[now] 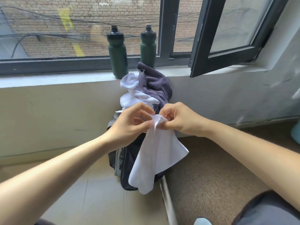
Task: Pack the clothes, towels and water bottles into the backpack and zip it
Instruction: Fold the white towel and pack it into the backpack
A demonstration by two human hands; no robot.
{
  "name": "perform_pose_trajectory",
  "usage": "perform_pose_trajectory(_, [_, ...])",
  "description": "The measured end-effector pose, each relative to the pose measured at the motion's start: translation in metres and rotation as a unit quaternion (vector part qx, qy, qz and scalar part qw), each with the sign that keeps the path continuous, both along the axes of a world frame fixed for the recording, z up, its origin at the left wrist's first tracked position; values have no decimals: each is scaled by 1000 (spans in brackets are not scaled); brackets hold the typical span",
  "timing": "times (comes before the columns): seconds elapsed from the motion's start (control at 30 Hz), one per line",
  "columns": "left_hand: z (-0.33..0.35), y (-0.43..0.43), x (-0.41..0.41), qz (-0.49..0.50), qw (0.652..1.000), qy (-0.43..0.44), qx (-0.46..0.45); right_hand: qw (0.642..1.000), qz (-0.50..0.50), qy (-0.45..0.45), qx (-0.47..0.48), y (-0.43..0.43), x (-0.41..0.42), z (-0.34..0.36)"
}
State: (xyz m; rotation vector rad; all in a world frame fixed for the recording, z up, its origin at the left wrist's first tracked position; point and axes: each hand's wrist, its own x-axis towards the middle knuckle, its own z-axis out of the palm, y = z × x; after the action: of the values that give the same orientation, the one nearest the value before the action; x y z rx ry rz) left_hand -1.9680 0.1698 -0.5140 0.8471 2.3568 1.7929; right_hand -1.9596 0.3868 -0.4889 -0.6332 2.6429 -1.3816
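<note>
A white towel is being pinched in the grip of the left hand and the right hand above the backpack, whose top is being covered by white cloth and purple cloth, with two bottles standing on the windowsill.

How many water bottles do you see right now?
2, both upright on the windowsill: the left bottle, and the right bottle partly behind the grey cloth. More could be hidden in the backpack.
</note>
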Motion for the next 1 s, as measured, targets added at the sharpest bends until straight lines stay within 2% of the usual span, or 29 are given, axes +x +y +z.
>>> perform_pose_trajectory(0.2, [-28, -4, -10, -50, 996, -25, -74, 998, 49, -38, -34, 13, 3, 10])
perform_pose_trajectory(0.37, [-49, -10, -22, -97, 975, -71, -189, 997, 46, -52, -34, 25, -1, 11])
perform_pose_trajectory(0.47, [-50, -14, -25, -52, 983, -55, -167, 998, 16, -44, -42, 30, -2, 8])
perform_pose_trajectory(0.57, [-41, -18, -27, 27, 993, -5, -113, 997, -57, 1, -47, 32, -6, 3])
perform_pose_trajectory(0.63, [-38, -21, -29, 37, 994, 26, -99, 994, -98, 31, -47, 35, -9, 1])
perform_pose_trajectory(0.8, [-36, -13, -20, -20, 972, 121, -200, 985, -147, 92, -17, 32, -15, -3])
perform_pose_trajectory(0.9, [-33, -2, -11, 11, 976, 95, -196, 978, -162, 133, -14, 24, -12, 0])
perform_pose_trajectory(1.0, [-30, 11, -6, 38, 986, 8, -162, 974, -160, 161, -15, 17, -10, 2])
